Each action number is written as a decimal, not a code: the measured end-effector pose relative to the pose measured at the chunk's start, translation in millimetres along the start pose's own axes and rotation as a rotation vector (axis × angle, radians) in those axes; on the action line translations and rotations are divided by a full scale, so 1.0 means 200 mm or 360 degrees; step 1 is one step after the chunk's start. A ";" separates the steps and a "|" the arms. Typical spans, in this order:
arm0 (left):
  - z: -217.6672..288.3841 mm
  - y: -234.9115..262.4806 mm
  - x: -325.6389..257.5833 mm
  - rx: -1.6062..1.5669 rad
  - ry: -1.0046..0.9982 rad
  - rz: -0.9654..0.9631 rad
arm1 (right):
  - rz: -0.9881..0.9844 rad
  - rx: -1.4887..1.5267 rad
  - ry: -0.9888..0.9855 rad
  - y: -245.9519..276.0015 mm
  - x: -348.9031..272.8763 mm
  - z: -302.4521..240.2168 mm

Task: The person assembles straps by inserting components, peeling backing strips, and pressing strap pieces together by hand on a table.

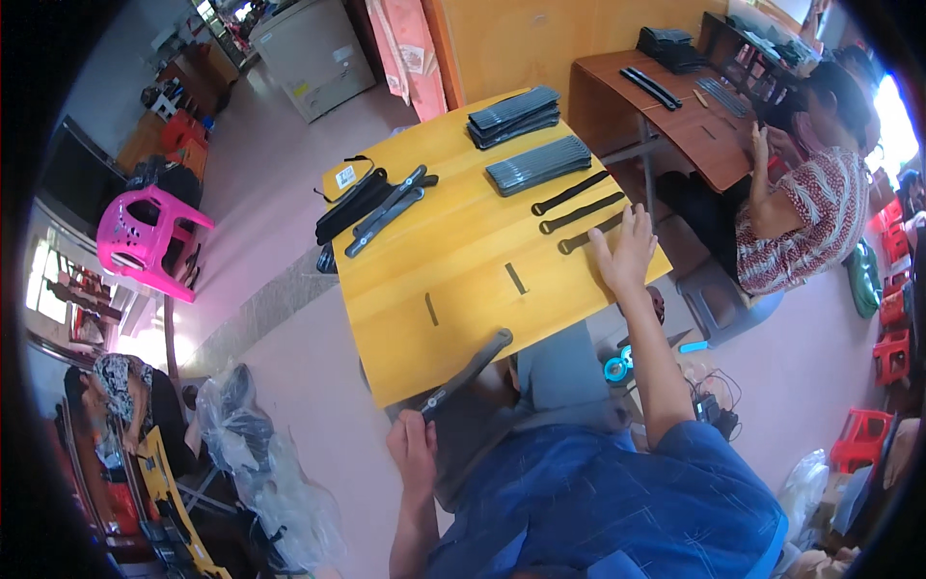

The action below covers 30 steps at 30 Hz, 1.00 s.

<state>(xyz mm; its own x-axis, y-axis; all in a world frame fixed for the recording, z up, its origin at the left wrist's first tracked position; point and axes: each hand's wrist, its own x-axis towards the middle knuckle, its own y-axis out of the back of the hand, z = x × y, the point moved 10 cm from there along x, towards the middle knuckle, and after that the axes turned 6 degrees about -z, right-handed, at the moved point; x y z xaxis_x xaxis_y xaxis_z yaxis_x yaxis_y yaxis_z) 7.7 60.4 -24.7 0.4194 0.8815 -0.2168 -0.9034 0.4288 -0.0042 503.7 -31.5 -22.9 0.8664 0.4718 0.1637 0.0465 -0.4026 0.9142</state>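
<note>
My left hand [413, 452] is closed on one end of a dark strap [466, 374] at the table's near edge. The strap's rounded far end reaches over the yellow table [386, 357]. My right hand [629, 249] lies with fingers stretched out at the table's right edge, over the end of a short black strap with a ring [579, 241]. Two similar ringed straps lie beyond it: a middle strap [588, 211] and a far strap [567, 195]. Whether my right fingers press on the nearest strap is hard to see.
Two stacks of dark strips, a far stack [513, 118] and a nearer stack [538, 165], sit at the back. Black straps [386, 212] are piled at left. Two thin dark marks cross the tabletop. A person [801, 212] works at a brown table [666, 116] on the right.
</note>
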 end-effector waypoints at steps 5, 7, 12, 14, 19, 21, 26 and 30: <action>-0.06 -0.05 0.09 -0.0110 0.0063 -0.0077 | 0.0071 0.0725 0.0903 0.14 -0.28 -0.38; -0.08 -0.11 0.14 -0.0243 0.0167 -0.0148 | -0.0173 0.0853 0.1178 0.20 -0.49 -0.63; -0.09 -0.19 0.27 -0.0355 0.0337 -0.0235 | -0.0808 0.0873 0.1696 0.15 -0.91 -1.03; -0.09 -0.21 0.30 -0.0297 0.0250 -0.0377 | -0.0973 0.0780 0.1690 0.08 -0.96 -1.08; -0.08 -0.10 0.30 -0.0280 0.0259 -0.0240 | -0.1205 0.0757 0.1589 -0.07 -0.98 -1.12; -0.10 -0.03 0.28 -0.0218 0.0264 -0.0182 | -0.1039 0.0773 0.1596 -0.06 -0.95 -1.14; 0.09 0.06 0.18 0.0863 -0.0273 0.0087 | -0.0908 0.0798 0.1686 -0.11 -0.97 -1.16; 0.22 -0.08 0.11 0.1252 -0.0723 -0.0011 | -0.0865 0.0751 0.1748 -0.13 -0.97 -1.17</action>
<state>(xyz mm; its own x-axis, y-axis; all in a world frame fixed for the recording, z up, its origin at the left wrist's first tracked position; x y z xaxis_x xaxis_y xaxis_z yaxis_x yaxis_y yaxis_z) 34.6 81.8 13.7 0.5699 0.8000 0.1875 -0.6491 0.2984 0.6997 217.3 71.8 8.1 -0.1615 0.9579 0.2372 0.6213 -0.0880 0.7786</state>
